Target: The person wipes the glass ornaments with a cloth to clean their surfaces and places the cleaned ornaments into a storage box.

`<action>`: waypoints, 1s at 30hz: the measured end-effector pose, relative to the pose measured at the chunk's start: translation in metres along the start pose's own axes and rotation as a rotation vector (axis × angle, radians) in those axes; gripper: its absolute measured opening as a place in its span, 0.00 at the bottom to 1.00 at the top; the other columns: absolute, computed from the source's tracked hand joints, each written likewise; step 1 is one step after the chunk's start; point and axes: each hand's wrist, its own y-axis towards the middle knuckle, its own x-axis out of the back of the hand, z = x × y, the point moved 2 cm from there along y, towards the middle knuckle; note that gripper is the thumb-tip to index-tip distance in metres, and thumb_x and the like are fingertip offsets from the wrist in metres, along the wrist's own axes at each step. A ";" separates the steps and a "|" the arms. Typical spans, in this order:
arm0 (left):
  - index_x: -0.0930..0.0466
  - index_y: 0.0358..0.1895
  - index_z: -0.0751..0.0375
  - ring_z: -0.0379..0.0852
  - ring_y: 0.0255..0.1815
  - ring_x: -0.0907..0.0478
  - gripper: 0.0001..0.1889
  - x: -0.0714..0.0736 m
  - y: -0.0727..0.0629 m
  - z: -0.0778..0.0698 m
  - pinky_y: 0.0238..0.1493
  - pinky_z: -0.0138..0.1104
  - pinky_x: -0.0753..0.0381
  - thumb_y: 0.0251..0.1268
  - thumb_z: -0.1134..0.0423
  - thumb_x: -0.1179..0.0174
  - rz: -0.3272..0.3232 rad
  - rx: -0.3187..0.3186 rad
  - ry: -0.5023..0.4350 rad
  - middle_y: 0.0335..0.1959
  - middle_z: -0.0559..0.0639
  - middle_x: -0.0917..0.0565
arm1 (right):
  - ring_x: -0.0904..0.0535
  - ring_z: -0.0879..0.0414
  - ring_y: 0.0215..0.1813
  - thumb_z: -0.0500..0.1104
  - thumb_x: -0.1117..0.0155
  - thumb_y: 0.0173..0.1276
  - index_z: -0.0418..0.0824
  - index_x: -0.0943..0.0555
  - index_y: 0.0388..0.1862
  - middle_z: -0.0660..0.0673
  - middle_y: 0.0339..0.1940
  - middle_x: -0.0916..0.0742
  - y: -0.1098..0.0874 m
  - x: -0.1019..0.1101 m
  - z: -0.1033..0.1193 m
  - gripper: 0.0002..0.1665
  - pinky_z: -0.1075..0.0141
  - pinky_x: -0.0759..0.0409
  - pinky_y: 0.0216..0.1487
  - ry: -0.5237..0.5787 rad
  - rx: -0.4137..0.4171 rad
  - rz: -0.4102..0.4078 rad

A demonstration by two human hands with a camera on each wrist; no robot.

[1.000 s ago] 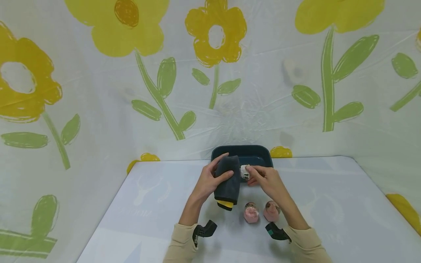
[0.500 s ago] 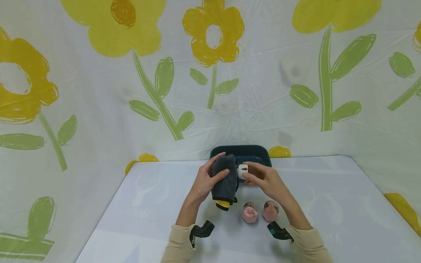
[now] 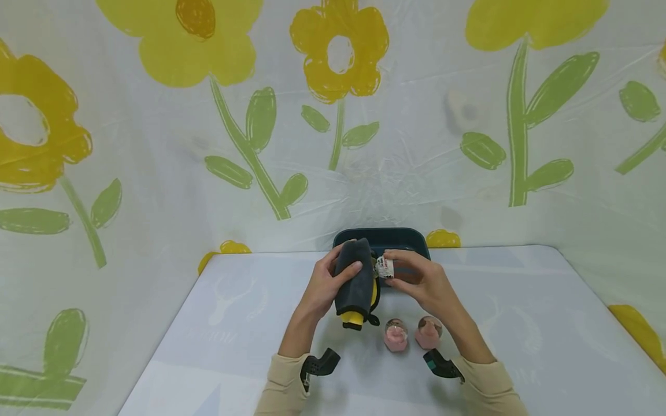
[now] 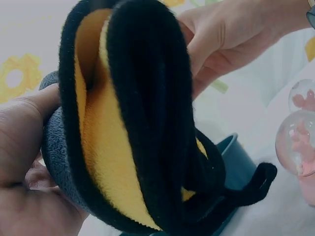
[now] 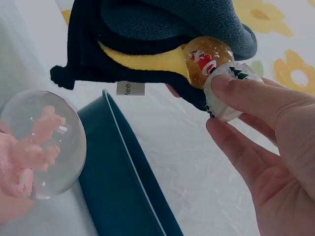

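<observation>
My left hand (image 3: 324, 284) grips a folded dark grey cloth (image 3: 354, 283) with a yellow inner side and black edging, held above the table. Between thumb and fingers, my right hand (image 3: 425, 281) pinches the white base of a small snow globe (image 3: 385, 267). Its clear dome, with a red and white figure inside, lies against the yellow side of the cloth (image 5: 147, 59) in the right wrist view. In the left wrist view the cloth (image 4: 118, 162) hides the globe, and part of my right hand (image 4: 221, 39) shows behind it.
Two pink-based snow globes (image 3: 396, 336) stand side by side on the white table (image 3: 250, 335), nearer me than the hands. Behind the hands is a dark teal tray (image 3: 382, 232) at the table's far edge. A flower-printed curtain (image 3: 406, 144) hangs beyond.
The small globe's base has turned in my right fingers, showing a different print. The cloth's right side has opened out, with more yellow and a black loop in sight.
</observation>
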 end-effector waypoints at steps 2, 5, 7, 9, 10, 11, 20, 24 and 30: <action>0.28 0.66 0.40 0.48 0.50 0.18 0.25 -0.001 0.000 -0.001 0.51 0.40 0.16 0.67 0.60 0.37 0.004 -0.008 0.011 0.57 0.60 0.20 | 0.16 0.45 0.55 0.28 0.29 0.57 0.38 0.23 0.63 0.39 0.61 0.18 0.000 0.001 0.000 0.33 0.62 0.15 0.49 -0.006 0.001 0.005; 0.28 0.66 0.39 0.48 0.52 0.19 0.25 -0.001 0.000 -0.001 0.51 0.40 0.16 0.67 0.60 0.37 0.006 -0.018 0.015 0.58 0.58 0.19 | 0.16 0.47 0.55 0.29 0.29 0.57 0.38 0.24 0.64 0.40 0.62 0.18 0.000 0.001 -0.005 0.33 0.64 0.16 0.50 -0.002 0.004 0.008; 0.28 0.66 0.39 0.48 0.52 0.19 0.25 -0.002 0.000 -0.001 0.51 0.40 0.16 0.66 0.60 0.36 0.007 -0.020 0.015 0.58 0.58 0.19 | 0.16 0.47 0.55 0.29 0.29 0.57 0.38 0.24 0.64 0.40 0.62 0.18 0.000 0.001 -0.006 0.33 0.64 0.16 0.50 -0.006 0.001 0.007; 0.28 0.66 0.39 0.48 0.51 0.18 0.25 -0.002 -0.001 -0.002 0.50 0.39 0.16 0.66 0.60 0.37 0.006 -0.022 0.018 0.57 0.58 0.19 | 0.15 0.47 0.53 0.30 0.29 0.58 0.39 0.24 0.64 0.40 0.61 0.17 0.000 0.000 -0.006 0.33 0.63 0.15 0.48 -0.022 0.000 0.003; 0.28 0.66 0.39 0.48 0.51 0.18 0.26 -0.001 -0.001 -0.002 0.50 0.39 0.16 0.67 0.60 0.37 0.007 -0.025 0.021 0.57 0.58 0.19 | 0.15 0.48 0.52 0.31 0.29 0.58 0.40 0.23 0.64 0.41 0.60 0.17 -0.001 0.000 -0.006 0.33 0.63 0.15 0.48 -0.034 -0.005 -0.001; 0.28 0.66 0.40 0.47 0.51 0.18 0.26 -0.001 -0.002 -0.003 0.49 0.39 0.16 0.67 0.60 0.37 0.006 -0.028 0.025 0.57 0.58 0.19 | 0.14 0.49 0.51 0.33 0.28 0.58 0.41 0.23 0.64 0.41 0.60 0.16 -0.001 0.000 -0.005 0.33 0.64 0.15 0.47 -0.048 -0.012 -0.006; 0.32 0.70 0.45 0.48 0.50 0.18 0.30 -0.001 -0.004 -0.007 0.50 0.40 0.16 0.66 0.60 0.36 0.021 -0.046 0.053 0.57 0.57 0.19 | 0.12 0.60 0.36 0.43 0.32 0.66 0.43 0.19 0.60 0.45 0.43 0.10 -0.002 0.000 -0.003 0.23 0.72 0.16 0.40 -0.172 -0.157 -0.044; 0.32 0.71 0.44 0.47 0.50 0.18 0.30 -0.003 -0.003 -0.007 0.51 0.40 0.16 0.66 0.61 0.37 0.031 -0.040 0.057 0.57 0.58 0.19 | 0.14 0.61 0.28 0.48 0.38 0.72 0.38 0.17 0.56 0.48 0.30 0.10 -0.002 -0.002 -0.005 0.20 0.72 0.17 0.37 -0.180 -0.241 -0.051; 0.33 0.71 0.44 0.45 0.50 0.18 0.30 -0.003 -0.001 -0.003 0.51 0.40 0.16 0.68 0.65 0.39 0.035 -0.020 0.058 0.59 0.60 0.20 | 0.16 0.62 0.23 0.50 0.40 0.73 0.37 0.16 0.52 0.48 0.23 0.12 -0.002 -0.002 -0.004 0.20 0.71 0.16 0.33 -0.139 -0.312 -0.054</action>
